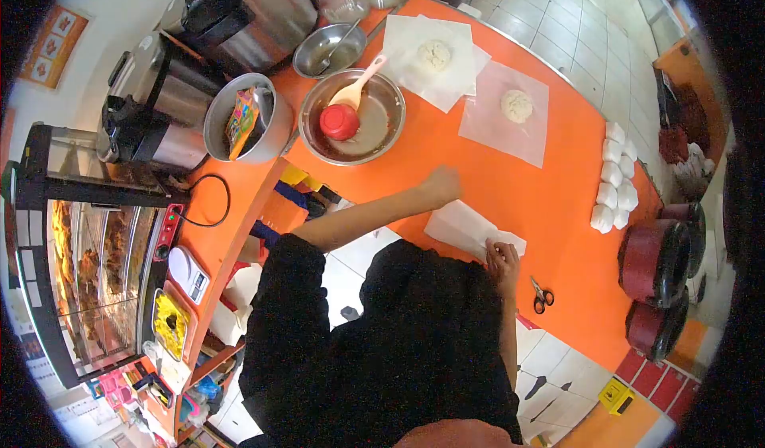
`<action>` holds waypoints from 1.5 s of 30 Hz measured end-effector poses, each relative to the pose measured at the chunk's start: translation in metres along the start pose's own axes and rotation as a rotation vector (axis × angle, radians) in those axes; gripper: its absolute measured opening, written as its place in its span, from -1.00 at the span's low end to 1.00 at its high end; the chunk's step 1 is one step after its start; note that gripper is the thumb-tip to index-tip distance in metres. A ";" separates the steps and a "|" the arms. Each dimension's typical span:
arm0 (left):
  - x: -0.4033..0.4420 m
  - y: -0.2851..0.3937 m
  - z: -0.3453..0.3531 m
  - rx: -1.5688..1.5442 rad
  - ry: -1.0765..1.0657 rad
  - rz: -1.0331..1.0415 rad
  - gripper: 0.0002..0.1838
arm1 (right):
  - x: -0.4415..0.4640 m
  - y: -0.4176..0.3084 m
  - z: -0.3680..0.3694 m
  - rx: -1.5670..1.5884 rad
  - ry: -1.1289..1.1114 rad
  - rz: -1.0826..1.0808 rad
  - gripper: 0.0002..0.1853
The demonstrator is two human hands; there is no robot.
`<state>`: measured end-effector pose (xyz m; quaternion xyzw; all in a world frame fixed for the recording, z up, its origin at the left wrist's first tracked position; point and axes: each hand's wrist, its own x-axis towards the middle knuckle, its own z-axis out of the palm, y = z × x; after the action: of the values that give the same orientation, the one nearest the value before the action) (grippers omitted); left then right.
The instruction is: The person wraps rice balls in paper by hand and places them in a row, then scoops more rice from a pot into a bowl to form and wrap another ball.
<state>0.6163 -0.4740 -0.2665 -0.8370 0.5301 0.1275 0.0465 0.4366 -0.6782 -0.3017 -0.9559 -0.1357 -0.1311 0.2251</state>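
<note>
My left hand (442, 187) is above the orange table, just beyond a folded sheet of white paper (460, 225). It is smeared by motion, and its fingers cannot be made out. At the paper's right end, my right hand (503, 262) has its fingers curled onto the sheet, gripping it. Whether anything lies inside the fold is hidden. Black-handled scissors (542, 297) rest on the table to the right of my right hand. Farther off, one pale dough round (516, 106) sits on a paper square (510, 142), and another mound (434, 54) sits on stacked sheets (402, 34).
A steel bowl (392, 137) with a red cup (339, 121) and spatula (351, 93) stands left. Several white bundles (612, 173) line the right side, near dark red pots (653, 261). A grey pot (275, 133) and a glass display case (103, 273) stand further left.
</note>
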 end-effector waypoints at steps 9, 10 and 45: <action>0.062 0.048 0.069 -0.469 0.259 0.214 -0.77 | 0.023 0.014 -0.020 0.213 -0.228 0.419 -0.69; 0.060 0.042 0.065 -0.488 0.204 0.218 -0.76 | 0.028 0.022 -0.021 0.136 -0.223 0.346 -0.70; 0.054 0.053 0.018 -0.329 -0.167 0.069 -0.80 | 0.013 0.047 0.022 0.124 -0.459 0.585 -0.71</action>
<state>0.5875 -0.5399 -0.2951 -0.8011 0.5249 0.2829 -0.0516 0.4675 -0.7059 -0.3353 -0.9433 0.0885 0.1651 0.2742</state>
